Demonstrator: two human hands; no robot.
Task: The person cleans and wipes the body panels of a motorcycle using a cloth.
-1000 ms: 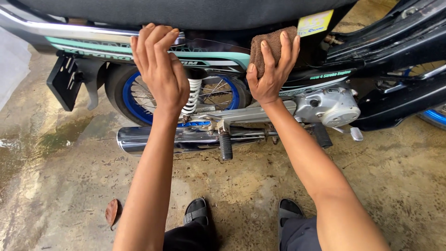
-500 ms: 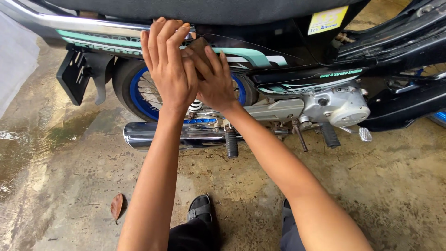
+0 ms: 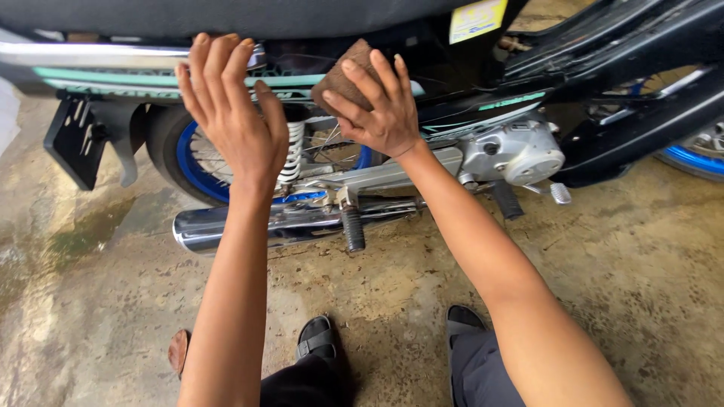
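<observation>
A black motorcycle with teal side stripes (image 3: 483, 105) stands in front of me, its black seat along the top of the view. My right hand (image 3: 377, 105) presses a brown sponge (image 3: 341, 75) against the side panel just below the seat. My left hand (image 3: 230, 113) is raised beside it with fingers spread and holds nothing, resting near the chrome rail (image 3: 90, 53) under the seat. Behind my hands are the blue-rimmed rear wheel (image 3: 188, 162) and a chrome shock spring (image 3: 292, 154).
A chrome exhaust pipe (image 3: 219, 226) runs low along the bike, with a black footpeg (image 3: 352, 228) and the silver engine case (image 3: 520, 154). The wet, stained concrete floor (image 3: 98, 301) lies below. My sandalled feet (image 3: 317, 339) stand near the bottom edge. A second blue wheel (image 3: 694, 158) shows at right.
My right hand has slid the sponge left from the right part of the side panel toward my left hand. The left hand stayed by the rail.
</observation>
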